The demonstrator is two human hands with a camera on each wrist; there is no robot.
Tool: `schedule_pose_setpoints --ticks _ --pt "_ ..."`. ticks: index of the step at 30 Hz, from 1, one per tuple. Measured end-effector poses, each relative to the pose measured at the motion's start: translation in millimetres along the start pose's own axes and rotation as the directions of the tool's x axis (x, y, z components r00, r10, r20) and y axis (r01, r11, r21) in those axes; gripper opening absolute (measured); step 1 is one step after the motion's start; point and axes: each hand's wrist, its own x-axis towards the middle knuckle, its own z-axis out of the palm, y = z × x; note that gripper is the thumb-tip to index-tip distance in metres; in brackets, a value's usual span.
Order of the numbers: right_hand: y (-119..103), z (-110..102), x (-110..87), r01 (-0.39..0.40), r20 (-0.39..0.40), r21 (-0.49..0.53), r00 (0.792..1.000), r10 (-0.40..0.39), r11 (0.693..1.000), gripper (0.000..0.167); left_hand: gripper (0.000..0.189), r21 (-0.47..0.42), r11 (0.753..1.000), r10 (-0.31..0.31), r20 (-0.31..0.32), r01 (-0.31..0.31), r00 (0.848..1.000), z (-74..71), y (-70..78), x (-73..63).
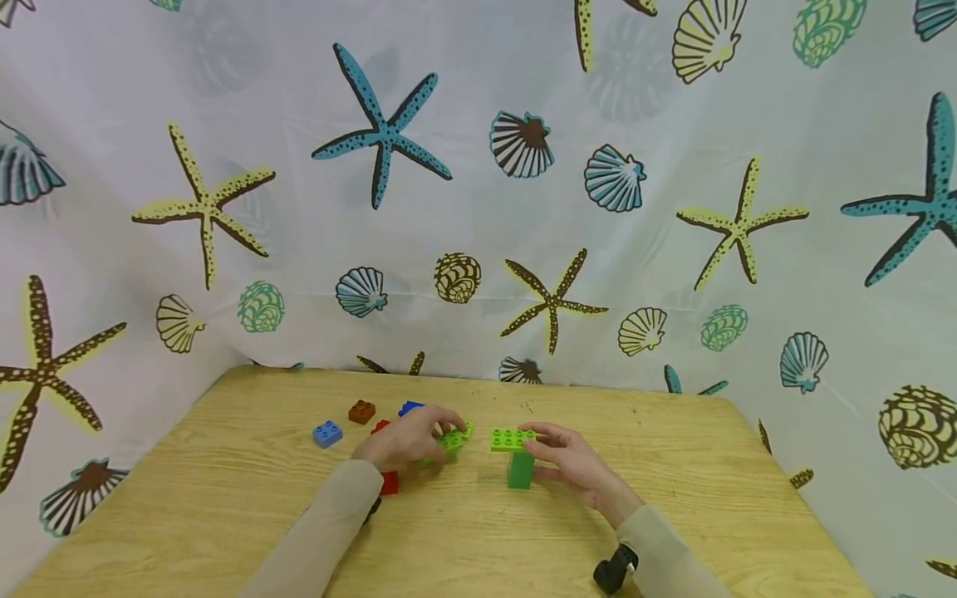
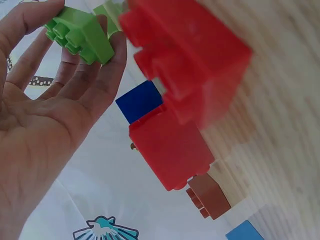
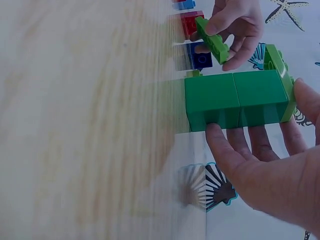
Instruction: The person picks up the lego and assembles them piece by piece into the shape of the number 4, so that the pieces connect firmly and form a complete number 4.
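My left hand (image 1: pixel 407 438) pinches a lime-green toy brick (image 2: pixel 84 34) between thumb and fingers, raised a little over the table. Close behind it, another lime-green brick (image 1: pixel 468 430) lies on the tabletop. To the right stands a stack of two dark green bricks (image 3: pixel 235 100), topped by a long lime-green brick (image 1: pixel 508 439) that overhangs to the left. My right hand (image 1: pixel 576 465) holds this stack from the right side, its thumb at the long top brick and its fingers along the dark green bricks.
Red bricks (image 2: pixel 172 147) and a dark blue brick (image 2: pixel 140 101) lie around my left hand. Farther left are a brown brick (image 1: pixel 362 411) and a light blue brick (image 1: pixel 326 433). A patterned curtain (image 1: pixel 463 208) hangs behind the wooden table (image 1: pixel 695 465).
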Motion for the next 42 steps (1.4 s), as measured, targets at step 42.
schedule_pose_setpoints --ticks 42 --pt "-0.9 1.6 1.3 -0.018 -0.022 -0.019 1.0 0.017 1.0 0.053 0.043 -0.141 0.935 0.289 -0.227 -0.325 0.93 34.4 41.8 -5.6"
